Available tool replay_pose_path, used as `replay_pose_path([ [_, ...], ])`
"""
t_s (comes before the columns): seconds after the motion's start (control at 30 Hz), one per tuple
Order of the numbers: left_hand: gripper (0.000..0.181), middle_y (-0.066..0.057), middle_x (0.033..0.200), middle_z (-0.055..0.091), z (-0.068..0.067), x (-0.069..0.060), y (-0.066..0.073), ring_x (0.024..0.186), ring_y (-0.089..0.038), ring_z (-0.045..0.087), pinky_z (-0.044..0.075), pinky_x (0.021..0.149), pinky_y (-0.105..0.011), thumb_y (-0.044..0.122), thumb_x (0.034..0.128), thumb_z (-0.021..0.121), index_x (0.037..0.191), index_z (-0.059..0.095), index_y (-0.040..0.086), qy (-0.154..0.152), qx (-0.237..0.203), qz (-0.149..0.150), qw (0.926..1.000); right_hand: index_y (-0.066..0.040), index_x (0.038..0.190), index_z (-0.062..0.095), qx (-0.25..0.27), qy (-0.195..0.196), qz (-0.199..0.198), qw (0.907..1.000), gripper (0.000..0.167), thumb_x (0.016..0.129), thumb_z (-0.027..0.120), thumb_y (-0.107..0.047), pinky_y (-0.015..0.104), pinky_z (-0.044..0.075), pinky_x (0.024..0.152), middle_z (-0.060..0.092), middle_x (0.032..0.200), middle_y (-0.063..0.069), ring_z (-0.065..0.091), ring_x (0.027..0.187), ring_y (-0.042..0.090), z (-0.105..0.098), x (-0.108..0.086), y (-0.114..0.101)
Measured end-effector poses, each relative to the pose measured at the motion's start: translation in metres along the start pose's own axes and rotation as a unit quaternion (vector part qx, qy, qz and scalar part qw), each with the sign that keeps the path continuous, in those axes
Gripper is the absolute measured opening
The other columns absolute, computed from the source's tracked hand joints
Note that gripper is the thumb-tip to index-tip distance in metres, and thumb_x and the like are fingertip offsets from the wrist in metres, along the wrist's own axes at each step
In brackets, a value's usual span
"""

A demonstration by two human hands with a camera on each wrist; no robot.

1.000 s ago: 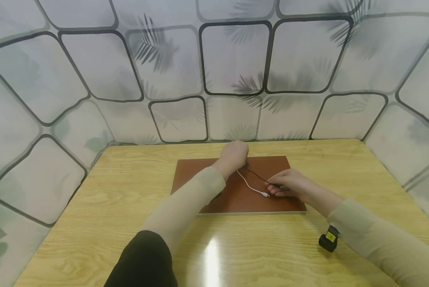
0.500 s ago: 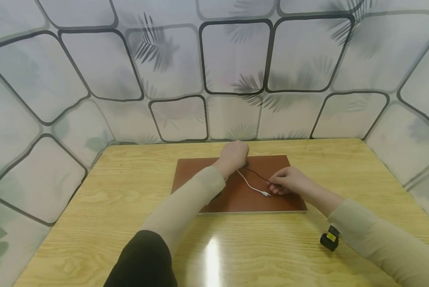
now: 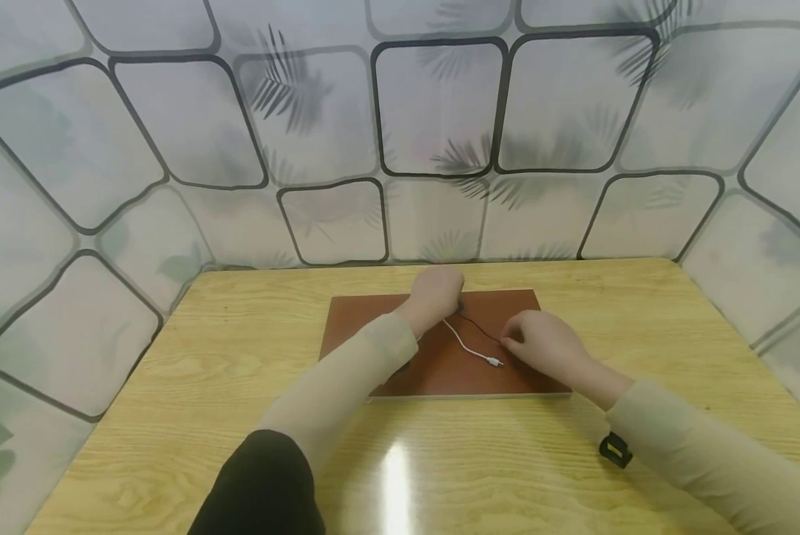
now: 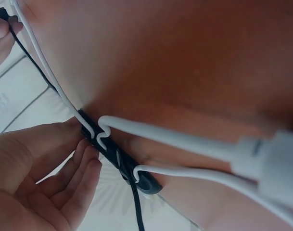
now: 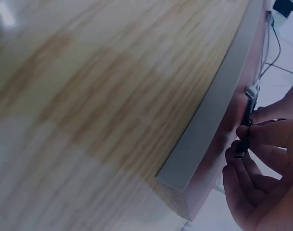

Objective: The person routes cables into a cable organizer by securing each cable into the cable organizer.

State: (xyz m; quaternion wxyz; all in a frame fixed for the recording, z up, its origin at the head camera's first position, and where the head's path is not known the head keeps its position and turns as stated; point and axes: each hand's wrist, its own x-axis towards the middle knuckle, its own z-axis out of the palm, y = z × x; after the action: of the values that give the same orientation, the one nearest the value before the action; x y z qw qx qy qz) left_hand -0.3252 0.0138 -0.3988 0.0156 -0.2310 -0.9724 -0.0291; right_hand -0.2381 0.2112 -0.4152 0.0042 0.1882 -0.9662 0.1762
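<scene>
My left hand [image 3: 436, 296] grips one end of a black cable organizer [image 4: 109, 152] at the far part of the brown board [image 3: 440, 379]. White cables and a black cable sit across the organizer's slots in the left wrist view. A white cable [image 3: 467, 347] trails over the board and ends in a white plug [image 3: 494, 362]. To the right, my right hand [image 3: 549, 345] pinches the black cable [image 3: 482, 329] close to its end. In the right wrist view a black plug [image 5: 241, 149] shows between its fingers. My left hand hides most of the organizer in the head view.
The brown board lies on a wood-grain table [image 3: 239, 371], its pale front edge facing me. A patterned curtain [image 3: 440, 215] stands behind the table and at both sides. A small black device [image 3: 615, 450] with a yellow mark hangs beneath my right sleeve.
My right hand has turned over so that its back faces up, with the black cable still pinched. The left hand stays almost where it was.
</scene>
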Motion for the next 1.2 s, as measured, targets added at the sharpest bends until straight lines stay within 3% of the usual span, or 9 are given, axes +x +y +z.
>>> replay_pose_path([
  [0.17,0.014,0.001,0.09,0.075,0.0,-0.005,0.001,0.078,-0.012,0.062,0.062,0.078,-0.036,0.007,0.1002,0.068,0.087,0.07,0.012,-0.011,0.005,0.006,0.9999,-0.009,0.096,0.081,-0.043,0.004,-0.008,0.999,0.007,0.096,0.077,-0.013,0.048,0.06,0.081,0.076,0.092,0.006,0.072,0.09,0.027,0.001,-0.001,-0.004],
  [0.33,0.011,0.0,0.1,0.079,0.0,-0.009,0.002,0.09,-0.014,0.073,0.063,0.08,-0.035,0.012,0.1017,0.069,0.095,0.078,0.013,-0.016,0.005,0.009,0.9998,-0.009,0.097,0.082,-0.073,0.011,-0.015,0.9971,0.006,0.095,0.077,-0.013,0.046,0.061,0.079,0.075,0.091,0.007,0.072,0.087,0.026,0.001,-0.001,-0.004],
  [0.6,0.018,-0.004,0.105,0.075,0.004,-0.017,0.006,0.088,-0.018,0.07,0.063,0.071,-0.037,0.019,0.1037,0.064,0.093,0.076,0.012,-0.038,0.026,0.016,0.9988,-0.009,0.087,0.078,-0.106,0.04,-0.042,0.9927,0.009,0.095,0.075,-0.008,0.044,0.06,0.071,0.071,0.082,0.006,0.069,0.075,0.023,0.001,-0.006,-0.002],
  [0.83,0.031,-0.006,0.118,0.074,0.005,-0.031,0.006,0.107,-0.024,0.073,0.064,0.088,-0.046,0.035,0.1084,0.059,0.108,0.078,0.011,-0.039,0.089,0.055,0.9938,-0.011,0.081,0.073,-0.129,0.061,-0.063,0.9877,0.018,0.097,0.071,-0.006,0.04,0.057,0.066,0.064,0.076,0.002,0.063,0.068,0.019,0.004,-0.009,-0.002],
  [1.1,0.031,-0.005,0.109,0.073,0.006,-0.045,-0.003,0.103,-0.023,0.071,0.061,0.091,-0.039,0.039,0.1093,0.059,0.11,0.074,0.011,-0.025,0.088,0.101,0.9907,-0.013,0.078,0.07,-0.144,0.065,-0.09,0.9833,0.02,0.097,0.072,-0.007,0.038,0.055,0.063,0.061,0.074,0.001,0.06,0.067,0.018,0.006,-0.013,-0.008],
  [1.2,0.031,-0.005,0.112,0.072,0.006,-0.05,-0.007,0.105,-0.025,0.071,0.06,0.096,-0.042,0.038,0.1095,0.059,0.114,0.073,0.011,-0.025,0.083,0.112,0.99,-0.014,0.077,0.069,-0.138,0.062,-0.094,0.984,0.022,0.098,0.071,-0.007,0.037,0.054,0.062,0.06,0.074,-0.001,0.059,0.067,0.016,0.007,-0.015,-0.011],
])
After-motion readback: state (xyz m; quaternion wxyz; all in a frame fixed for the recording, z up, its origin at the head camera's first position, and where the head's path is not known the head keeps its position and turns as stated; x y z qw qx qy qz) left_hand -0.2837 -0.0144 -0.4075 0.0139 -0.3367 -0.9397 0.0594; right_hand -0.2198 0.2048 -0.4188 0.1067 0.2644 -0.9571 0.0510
